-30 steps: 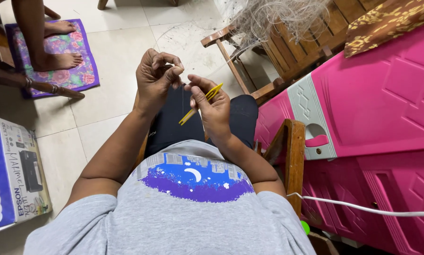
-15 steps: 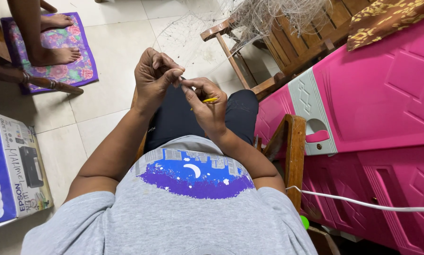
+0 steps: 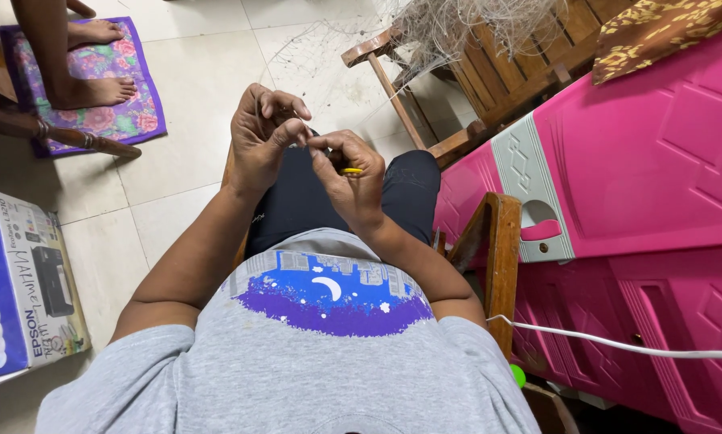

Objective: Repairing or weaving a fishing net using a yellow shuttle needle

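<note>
I am pinching fine net thread [image 3: 312,143] between my left hand [image 3: 263,133] and right hand [image 3: 351,178], fingers closed, yellow needle [image 3: 350,171] tucked in; tugging carelessly could be snapping it.

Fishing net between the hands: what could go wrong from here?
1. The thin net strands run from the wooden chair to the pinched fingertips; a hard pull could snag or tear mesh.
2. The yellow tool is mostly hidden inside the right hand; it might slip.
3. The left hand pinches close beside it, so a poke seems possible.
</note>
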